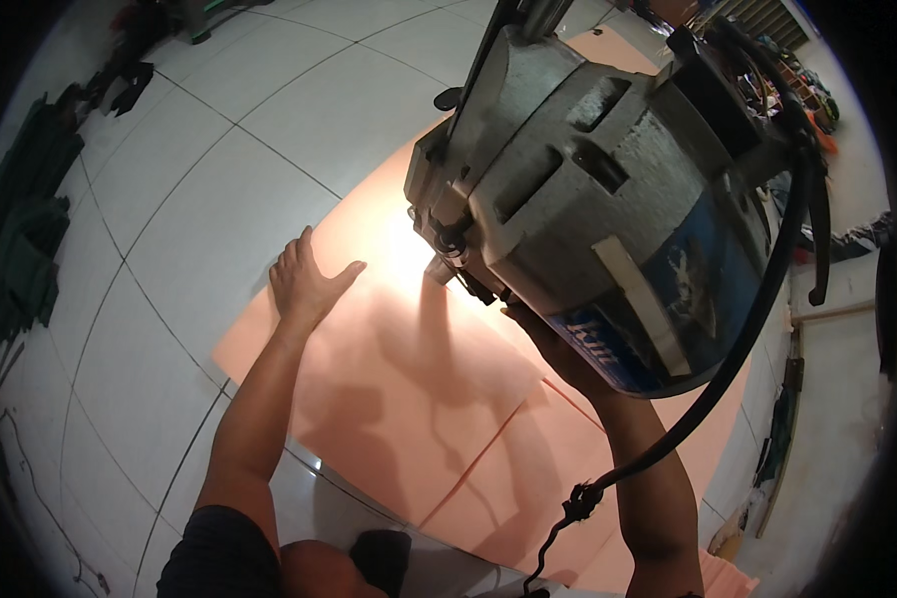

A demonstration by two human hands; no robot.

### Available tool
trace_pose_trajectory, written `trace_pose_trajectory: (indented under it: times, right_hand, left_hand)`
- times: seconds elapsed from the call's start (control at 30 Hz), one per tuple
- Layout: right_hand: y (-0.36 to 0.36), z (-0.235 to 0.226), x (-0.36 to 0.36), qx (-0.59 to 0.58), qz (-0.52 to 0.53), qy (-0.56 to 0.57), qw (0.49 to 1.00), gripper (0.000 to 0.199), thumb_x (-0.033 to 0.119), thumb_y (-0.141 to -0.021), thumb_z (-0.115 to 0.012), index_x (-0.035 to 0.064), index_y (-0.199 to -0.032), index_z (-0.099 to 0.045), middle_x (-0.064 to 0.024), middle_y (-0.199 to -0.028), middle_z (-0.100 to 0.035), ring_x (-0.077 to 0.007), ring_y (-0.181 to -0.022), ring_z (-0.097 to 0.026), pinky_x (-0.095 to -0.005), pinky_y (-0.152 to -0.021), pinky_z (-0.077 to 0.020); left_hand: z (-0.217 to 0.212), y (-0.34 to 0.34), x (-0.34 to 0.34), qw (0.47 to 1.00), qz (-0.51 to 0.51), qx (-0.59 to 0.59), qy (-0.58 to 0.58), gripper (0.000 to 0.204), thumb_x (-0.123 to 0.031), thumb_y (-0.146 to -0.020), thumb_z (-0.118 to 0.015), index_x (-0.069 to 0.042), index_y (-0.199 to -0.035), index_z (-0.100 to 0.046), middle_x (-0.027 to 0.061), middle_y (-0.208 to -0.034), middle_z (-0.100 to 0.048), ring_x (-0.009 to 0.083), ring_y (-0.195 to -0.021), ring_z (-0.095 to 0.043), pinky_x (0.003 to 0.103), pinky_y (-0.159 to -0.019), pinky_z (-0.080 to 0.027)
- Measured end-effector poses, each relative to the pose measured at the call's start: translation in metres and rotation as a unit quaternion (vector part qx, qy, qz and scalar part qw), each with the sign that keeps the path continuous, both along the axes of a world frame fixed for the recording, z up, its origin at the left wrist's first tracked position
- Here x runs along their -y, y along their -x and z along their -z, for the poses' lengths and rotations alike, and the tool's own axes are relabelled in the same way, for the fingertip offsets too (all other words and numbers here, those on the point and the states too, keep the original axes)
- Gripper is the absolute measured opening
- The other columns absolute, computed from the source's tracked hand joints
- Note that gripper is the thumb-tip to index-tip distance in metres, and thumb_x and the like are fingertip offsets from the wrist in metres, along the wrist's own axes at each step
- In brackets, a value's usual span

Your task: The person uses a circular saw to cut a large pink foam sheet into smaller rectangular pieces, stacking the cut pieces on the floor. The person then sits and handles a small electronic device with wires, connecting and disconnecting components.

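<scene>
Peach-coloured sheet material (369,409), apparently cloth, lies spread on the floor with straight cut lines across its nearer part. My left hand (307,279) rests on its left edge, fingers stretched out and thumb apart. A bulky grey electric machine (558,189), looking like an upright fabric cutter, stands over the sheet at upper right, its lit front side casting a bright glow on the material. My right hand (543,339) reaches under the machine's near side. The housing hides most of its fingers, so what it grips does not show.
A thick black cable (733,369) arcs from the machine across my right forearm, with a tied knot (581,500) low down. White floor tiles (159,289) surround the sheet. Dark green cloth (25,239) is heaped at far left. Cluttered items (812,100) line the upper right.
</scene>
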State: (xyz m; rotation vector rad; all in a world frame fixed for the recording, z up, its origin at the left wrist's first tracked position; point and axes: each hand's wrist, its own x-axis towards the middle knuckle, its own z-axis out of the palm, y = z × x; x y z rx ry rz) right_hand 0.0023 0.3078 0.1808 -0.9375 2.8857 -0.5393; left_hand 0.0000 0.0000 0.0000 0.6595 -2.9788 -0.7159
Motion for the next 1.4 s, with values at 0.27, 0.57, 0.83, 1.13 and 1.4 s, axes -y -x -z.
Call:
trace_pose_trajectory:
  times: [0.27,0.57,0.83,1.13,1.4]
  right_hand:
    - [0.003,0.000,0.000,-0.088,-0.027,-0.061,0.994,0.037,0.032,-0.093,-0.063,0.0142,-0.125,-0.060,-0.0073,-0.127,-0.058,-0.0262,-0.115,-0.054,-0.0381,-0.100,-0.0418]
    - [0.026,0.024,0.004,-0.426,-0.051,-0.058,0.902,0.039,0.036,-0.092,-0.062,0.0153,-0.125,-0.061,-0.0035,-0.126,-0.061,-0.0216,-0.115,-0.055,-0.0372,-0.101,-0.0422]
    - [0.028,0.027,0.008,-0.372,-0.056,-0.042,0.925,0.041,0.037,-0.092,-0.062,0.0147,-0.126,-0.059,-0.0043,-0.127,-0.059,-0.0227,-0.116,-0.054,-0.0382,-0.102,-0.0412]
    - [0.020,0.029,0.016,-0.229,-0.055,-0.005,0.972,0.043,0.038,-0.092,-0.061,0.0139,-0.127,-0.058,-0.0053,-0.129,-0.058,-0.0239,-0.118,-0.053,-0.0394,-0.103,-0.0401]
    - [0.011,0.008,0.014,-0.109,-0.037,0.023,0.993,0.044,0.038,-0.092,-0.060,0.0132,-0.129,-0.056,-0.0061,-0.130,-0.056,-0.0250,-0.119,-0.052,-0.0404,-0.104,-0.0391]
  left_hand:
    - [-0.005,-0.003,-0.012,1.000,-0.001,-0.023,-0.012,0.099,-0.064,-0.069,-0.070,-0.003,-0.140,-0.038,0.0171,-0.133,-0.047,0.0327,-0.128,-0.041,0.045,-0.108,-0.028]
    - [-0.004,-0.007,-0.016,1.000,-0.006,-0.018,-0.017,0.101,-0.065,-0.069,-0.069,-0.004,-0.142,-0.036,0.0147,-0.136,-0.045,0.0303,-0.130,-0.038,0.044,-0.110,-0.025]
    - [-0.004,-0.010,-0.023,1.000,-0.007,-0.015,-0.020,0.104,-0.067,-0.068,-0.069,-0.005,-0.143,-0.034,0.0135,-0.138,-0.044,0.0292,-0.131,-0.038,0.044,-0.110,-0.025]
    - [0.006,-0.016,-0.030,0.999,0.004,-0.044,-0.014,0.101,-0.066,-0.068,-0.070,-0.005,-0.141,-0.037,0.0149,-0.135,-0.046,0.0310,-0.129,-0.040,0.045,-0.107,-0.028]
    - [0.015,-0.023,-0.040,0.996,0.021,-0.085,-0.001,0.100,-0.066,-0.068,-0.070,-0.004,-0.139,-0.038,0.0145,-0.129,-0.049,0.0320,-0.124,-0.042,0.046,-0.104,-0.031]
